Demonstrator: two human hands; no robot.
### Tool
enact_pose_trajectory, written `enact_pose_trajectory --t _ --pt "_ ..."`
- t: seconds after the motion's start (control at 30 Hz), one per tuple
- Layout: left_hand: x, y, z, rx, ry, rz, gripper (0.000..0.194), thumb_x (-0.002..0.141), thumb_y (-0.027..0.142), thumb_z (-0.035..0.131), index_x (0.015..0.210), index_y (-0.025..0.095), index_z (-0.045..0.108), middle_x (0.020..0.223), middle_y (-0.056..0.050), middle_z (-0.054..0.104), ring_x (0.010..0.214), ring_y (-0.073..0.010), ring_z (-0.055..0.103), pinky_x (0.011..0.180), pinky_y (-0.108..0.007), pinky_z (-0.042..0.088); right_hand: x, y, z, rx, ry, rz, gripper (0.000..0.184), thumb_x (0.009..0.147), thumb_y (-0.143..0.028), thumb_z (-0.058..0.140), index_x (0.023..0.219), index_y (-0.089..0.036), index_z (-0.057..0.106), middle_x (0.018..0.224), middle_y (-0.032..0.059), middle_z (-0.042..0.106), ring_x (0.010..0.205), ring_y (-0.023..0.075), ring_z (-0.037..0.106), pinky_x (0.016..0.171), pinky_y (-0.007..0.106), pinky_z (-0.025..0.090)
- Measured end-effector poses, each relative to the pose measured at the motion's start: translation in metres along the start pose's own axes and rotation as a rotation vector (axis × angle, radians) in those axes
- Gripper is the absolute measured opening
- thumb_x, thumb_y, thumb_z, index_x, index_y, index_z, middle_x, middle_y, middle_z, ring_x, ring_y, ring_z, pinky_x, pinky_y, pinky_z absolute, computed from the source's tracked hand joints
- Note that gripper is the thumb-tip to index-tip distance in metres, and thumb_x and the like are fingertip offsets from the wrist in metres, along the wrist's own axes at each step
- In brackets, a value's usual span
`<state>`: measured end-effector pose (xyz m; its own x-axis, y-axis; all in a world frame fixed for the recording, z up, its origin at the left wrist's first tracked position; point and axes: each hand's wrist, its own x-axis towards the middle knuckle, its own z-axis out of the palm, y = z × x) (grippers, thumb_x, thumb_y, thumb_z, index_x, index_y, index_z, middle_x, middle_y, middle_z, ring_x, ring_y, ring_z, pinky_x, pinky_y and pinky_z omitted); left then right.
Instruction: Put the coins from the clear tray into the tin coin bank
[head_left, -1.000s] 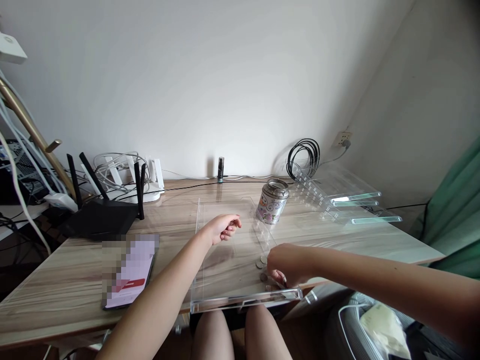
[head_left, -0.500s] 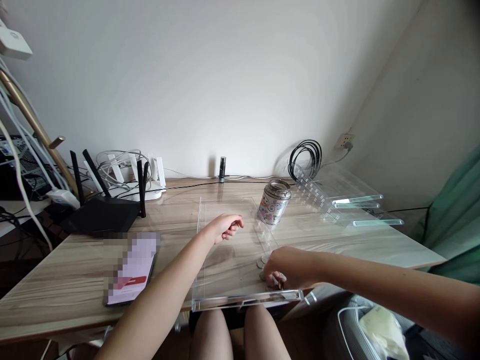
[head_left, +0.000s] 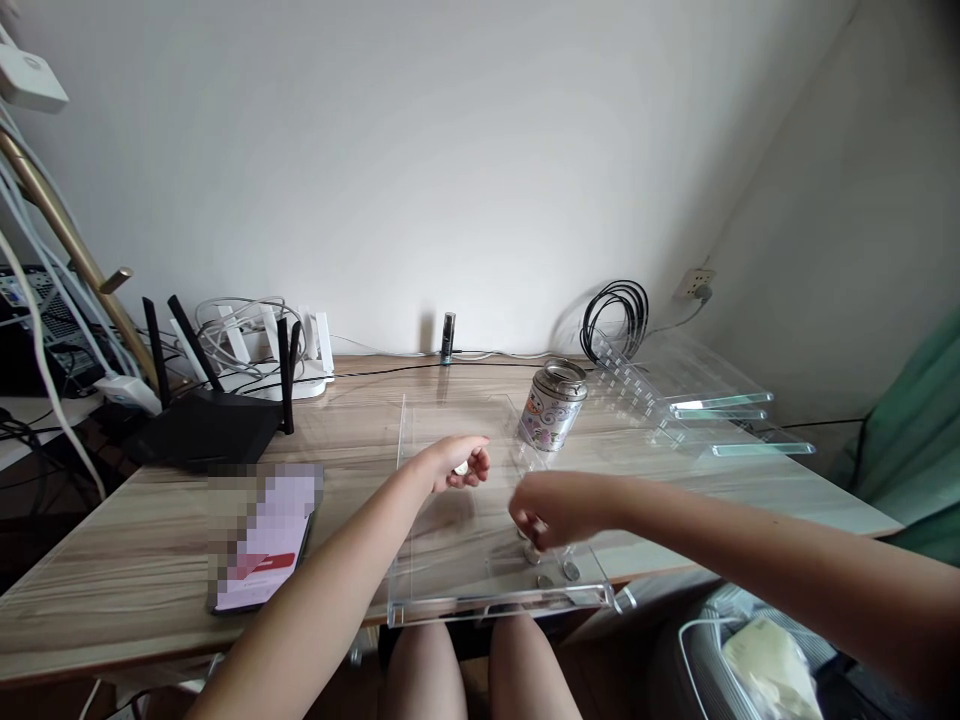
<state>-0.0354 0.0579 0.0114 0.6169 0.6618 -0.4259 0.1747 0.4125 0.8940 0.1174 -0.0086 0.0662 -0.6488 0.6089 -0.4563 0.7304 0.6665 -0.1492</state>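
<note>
My left hand (head_left: 459, 464) is cupped above the clear acrylic tray (head_left: 480, 606), its fingers curled around a pale, shiny coin (head_left: 460, 468) in the palm. Lower and to the right, my right hand (head_left: 551, 510) hovers over the tray's right side with fingers bent together; what they hold, if anything, is hidden. Beneath and in front of it several silver coins (head_left: 570, 570) lie flat in the tray near the front right corner. Just behind the tray's right edge stands a round patterned tin (head_left: 553, 408) with a slot in its metal lid.
On the left are a phone (head_left: 274, 540), a black router (head_left: 210, 430) and a white router (head_left: 300, 385) with tangled cables. A small dark bottle (head_left: 448, 338) stands by the wall. Stacked clear acrylic pieces (head_left: 712, 400) and a coiled black cable (head_left: 615, 310) sit at the right.
My right hand has risen from the coins at the tray's front right and moved back toward my left hand. The left hand has turned its palm up a little, showing a coin.
</note>
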Motion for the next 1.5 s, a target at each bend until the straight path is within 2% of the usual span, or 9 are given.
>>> enact_pose_trajectory --t 0.07,0.17,0.33,0.47,0.6,0.7,1.0,1.23,1.5 --pt "0.000 -0.001 0.000 0.061 -0.043 -0.041 0.035 0.072 0.044 0.035 0.061 0.013 0.047 0.054 -0.005 0.053 0.037 -0.0078 0.044 0.031 -0.016 0.009 0.010 -0.005 -0.016 0.078 0.187 -0.064 0.013 0.059 -0.017 0.052 0.068 -0.016 0.061 0.062 -0.0007 0.059 0.053 0.0079 0.047 0.048 0.019 0.031" --pt "-0.002 -0.001 -0.002 0.042 -0.138 -0.043 0.028 0.070 0.041 0.041 0.063 0.014 0.048 0.053 -0.006 0.054 0.039 -0.0098 0.046 0.031 -0.016 0.011 0.022 -0.011 -0.033 0.226 0.312 -0.136 0.016 0.067 -0.019 0.046 0.074 -0.016 0.060 0.064 -0.0007 0.060 0.056 0.0075 0.050 0.052 0.018 0.033" --pt "-0.002 0.001 -0.006 -0.150 -0.244 -0.030 0.026 0.068 0.041 0.045 0.064 0.015 0.047 0.048 0.001 0.045 0.030 -0.0019 0.028 0.030 -0.014 0.004 0.017 0.001 -0.026 0.118 0.497 0.051 0.015 0.067 -0.025 0.049 0.079 -0.018 0.056 0.068 0.0000 0.060 0.058 0.0093 0.051 0.051 0.019 0.032" --pt "0.002 0.002 -0.007 -0.275 -0.151 -0.047 0.025 0.069 0.038 0.046 0.066 0.013 0.048 0.048 0.005 0.037 0.030 0.0004 0.022 0.031 -0.014 0.002 0.003 0.017 0.007 0.100 0.437 0.204 0.035 0.065 -0.028 0.053 0.098 -0.020 0.045 0.069 -0.0009 0.060 0.056 0.0098 0.051 0.049 0.020 0.030" --pt "0.004 0.002 -0.012 -0.534 0.051 0.096 0.017 0.071 0.027 0.040 0.059 0.015 0.040 0.046 0.007 0.031 0.030 -0.0004 0.020 0.030 -0.014 0.004 -0.002 0.019 0.037 0.105 0.345 0.254 0.023 0.068 -0.027 0.050 0.090 -0.021 0.048 0.071 -0.0006 0.059 0.060 0.0113 0.051 0.049 0.020 0.030" --pt "0.003 0.002 -0.015 -0.626 0.101 0.161 0.015 0.070 0.023 0.039 0.057 0.015 0.038 0.046 0.006 0.032 0.031 -0.0008 0.021 0.030 -0.015 0.005 -0.001 0.015 0.046 0.044 0.267 0.208 0.017 0.066 -0.025 0.051 0.082 -0.023 0.052 0.074 -0.0010 0.059 0.064 0.0130 0.052 0.052 0.021 0.031" --pt "0.003 0.001 -0.016 -0.625 0.128 0.199 0.012 0.069 0.023 0.043 0.060 0.015 0.039 0.049 0.006 0.036 0.032 0.0000 0.023 0.030 -0.014 0.007 -0.003 0.020 0.037 -0.041 0.230 0.172 0.011 0.066 -0.024 0.051 0.076 -0.020 0.053 0.078 0.0015 0.058 0.068 0.0137 0.052 0.056 0.022 0.032" --pt "0.002 0.002 -0.013 -0.559 0.117 0.202 0.012 0.068 0.022 0.042 0.060 0.014 0.040 0.050 0.005 0.036 0.033 -0.0001 0.023 0.030 -0.015 0.007 -0.005 0.024 0.026 -0.153 0.126 0.262 0.017 0.059 -0.017 0.054 0.075 -0.021 0.058 0.070 0.0022 0.059 0.067 0.0173 0.054 0.053 0.024 0.030" --pt "0.002 0.003 -0.013 -0.558 0.118 0.216 0.009 0.067 0.020 0.041 0.060 0.014 0.041 0.051 0.004 0.038 0.033 -0.0005 0.023 0.030 -0.015 0.007 -0.005 0.022 0.029 0.006 0.129 0.279 0.013 0.061 -0.023 0.054 0.072 -0.021 0.058 0.066 -0.0003 0.060 0.066 0.0145 0.053 0.055 0.023 0.031"
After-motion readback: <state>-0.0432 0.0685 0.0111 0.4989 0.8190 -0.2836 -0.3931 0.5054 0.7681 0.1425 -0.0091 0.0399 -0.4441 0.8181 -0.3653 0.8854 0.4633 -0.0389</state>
